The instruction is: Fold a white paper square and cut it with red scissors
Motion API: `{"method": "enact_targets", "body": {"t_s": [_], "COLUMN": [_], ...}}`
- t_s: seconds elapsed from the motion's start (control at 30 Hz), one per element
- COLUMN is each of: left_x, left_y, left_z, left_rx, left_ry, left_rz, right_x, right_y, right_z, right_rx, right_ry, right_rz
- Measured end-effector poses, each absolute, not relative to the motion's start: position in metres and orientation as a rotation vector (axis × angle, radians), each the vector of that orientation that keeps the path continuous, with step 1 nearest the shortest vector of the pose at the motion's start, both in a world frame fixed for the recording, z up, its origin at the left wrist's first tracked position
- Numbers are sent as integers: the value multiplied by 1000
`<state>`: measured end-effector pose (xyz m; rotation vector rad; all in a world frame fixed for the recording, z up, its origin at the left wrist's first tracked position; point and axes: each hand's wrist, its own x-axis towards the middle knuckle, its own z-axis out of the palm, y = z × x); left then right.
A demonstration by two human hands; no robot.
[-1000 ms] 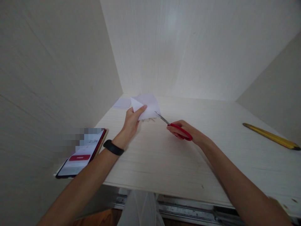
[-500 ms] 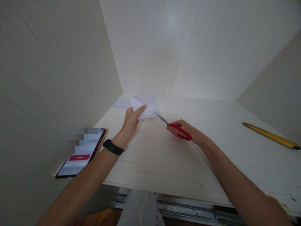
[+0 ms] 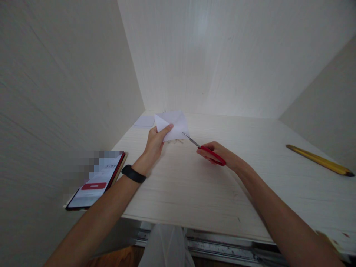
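Observation:
My left hand (image 3: 156, 139) pinches the left side of a white sheet of paper (image 3: 178, 120), thumb on top and the other fingers hidden beneath. The sheet is held a little above the tabletop, its left part creased or curved. In my right hand (image 3: 217, 151) is a pair of scissors (image 3: 213, 154) with red handles and metal blades. The blades point up and left, and their tips lie over the paper's lower right part. Whether the blades are apart or together I cannot tell.
Another flat white piece of paper (image 3: 144, 121) lies in the back left corner of the white tabletop (image 3: 189, 185). A phone (image 3: 96, 185) with a lit screen rests at the left edge. A yellow, dark-tipped long object (image 3: 319, 160) lies on the right. White panels (image 3: 208, 55) enclose the back and sides.
Almost nothing has moved. The red scissor handles have shifted very slightly to the left, and a digit on the phone's screen differs. Both hands keep their hold.

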<state>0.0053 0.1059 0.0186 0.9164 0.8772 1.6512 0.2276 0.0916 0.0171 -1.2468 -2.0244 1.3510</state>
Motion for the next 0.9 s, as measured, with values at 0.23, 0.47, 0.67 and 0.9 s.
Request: {"method": "enact_targets", "body": {"t_s": [0.23, 0.47, 0.67, 0.9], "left_x": [7, 6, 8, 11], "left_y": [106, 106, 104, 101], "left_z": [20, 20, 19, 21], "left_rx": [908, 935, 985, 1025], "left_ry": [867, 883, 904, 892], "left_rz": [1652, 1660, 1656, 1651], "right_x": [230, 228, 226, 226], "right_y": [93, 88, 85, 86], "right_z": [13, 21, 24, 21], "right_rx": [-1194, -1161, -1112, -1086], "right_ry": [-2036, -2108, -2135, -2120], "right_rz": [1365, 1357, 1372, 1421]}}
